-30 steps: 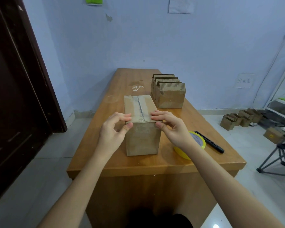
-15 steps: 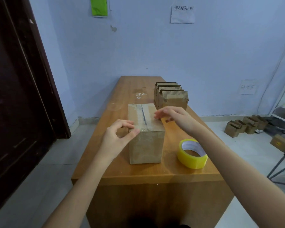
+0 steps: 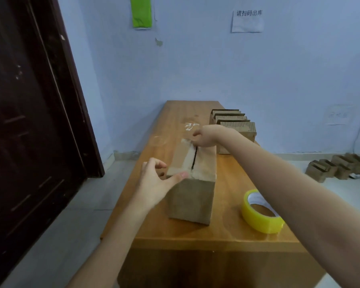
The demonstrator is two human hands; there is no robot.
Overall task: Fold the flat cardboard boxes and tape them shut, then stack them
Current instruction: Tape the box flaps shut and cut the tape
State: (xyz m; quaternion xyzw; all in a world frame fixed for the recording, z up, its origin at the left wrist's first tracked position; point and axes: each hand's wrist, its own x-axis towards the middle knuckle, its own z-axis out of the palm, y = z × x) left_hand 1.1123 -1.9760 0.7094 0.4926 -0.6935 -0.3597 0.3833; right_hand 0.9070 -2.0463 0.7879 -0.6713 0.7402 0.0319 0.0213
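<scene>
I'm mid-taping: the box [image 3: 192, 183] stands on the counter [image 3: 227, 231], its top seam partly covered. My left hand [image 3: 156, 183] presses its thumb on the near tape end; my right hand [image 3: 206, 135] pinches the strip at the far edge. Next, I judge, smooth it down.

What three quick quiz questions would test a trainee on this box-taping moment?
1. True or false: the tape roll sits on top of the box.
2. Which hand is at the box's far end: A left hand, B right hand?
3. Fill in: the stack of flat boxes stands on the ___.

Key: 1 false, it lies on the table right of the box; 2 B; 3 table.
</scene>
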